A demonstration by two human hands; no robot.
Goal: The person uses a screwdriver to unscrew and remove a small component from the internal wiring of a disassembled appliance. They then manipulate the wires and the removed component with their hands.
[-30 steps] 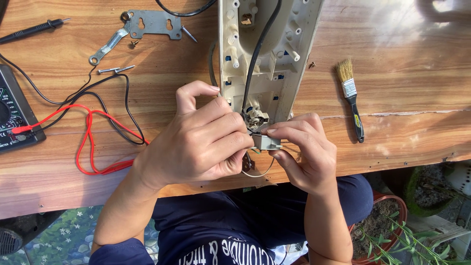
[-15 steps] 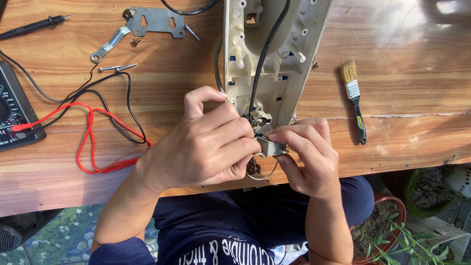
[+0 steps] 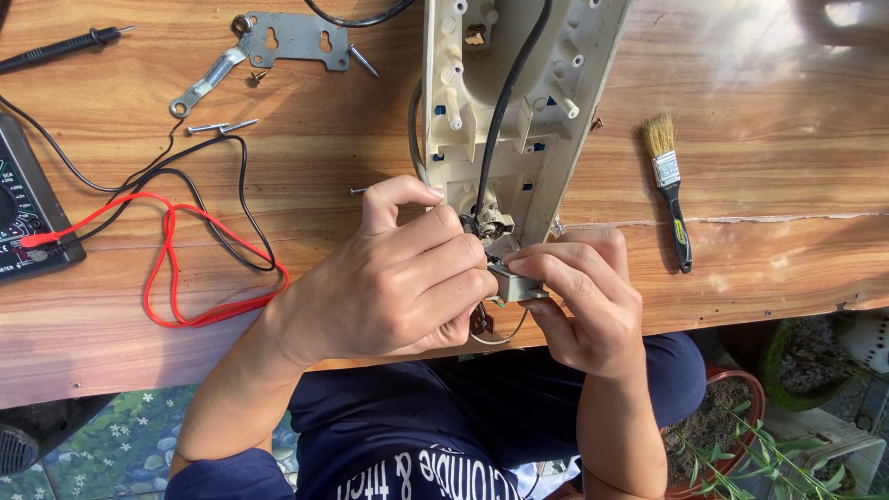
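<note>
- Grey metal part (image 3: 515,283), a small boxy block, sits at the centre of the frame, at the near end of the cream plastic housing (image 3: 519,102) that lies open on the wooden table (image 3: 769,111).
- My right hand (image 3: 583,310) pinches that block between thumb and fingertips; my left hand (image 3: 398,278) is curled shut around the wires just beside it, fingers touching the block's edge.
- By my judgement the job is mid-way: the housing is already opened, a metal bracket (image 3: 287,39) and loose screws (image 3: 222,127) lie at the upper left, and the block hangs off thin wires rather than sitting seated in its slot.
- What remains, as far as I can see, is dealing with the block and closing the housing; I cannot tell whether it is coming out or going in.
- A black cable (image 3: 505,102) runs down inside the housing to a round fitting just above my fingers.
- A multimeter (image 3: 28,218) with red lead (image 3: 176,268) lies at the left, a small paintbrush (image 3: 669,185) at the right.
</note>
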